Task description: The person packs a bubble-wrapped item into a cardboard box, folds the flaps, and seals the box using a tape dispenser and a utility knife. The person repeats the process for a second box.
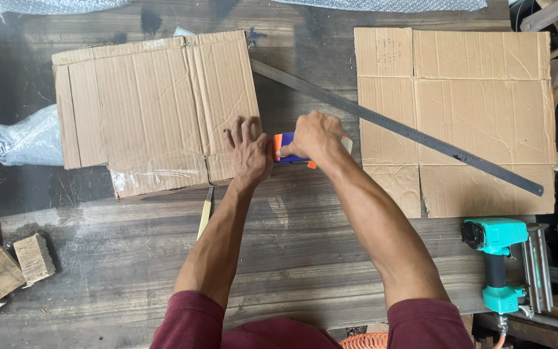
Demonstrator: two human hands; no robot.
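Cardboard sheets (156, 110) matt, creased – workbench (292, 245) rough dark wood – ruler (395, 126) dull metal – tape dispenser (285, 150) glossy plastic.

The right hand (316, 137) covers most of the blue and orange tool (283, 148); its type cannot be determined. The yellow-handled tool (205, 216) at 6 o'clock from the left cardboard sheet (156, 110) has its tip hidden under that sheet. The plastic wrap (30, 137) at 9 o'clock is partly covered by the cardboard. The orange hose (364, 341) at 6 o'clock is cut off by the bottom edge.
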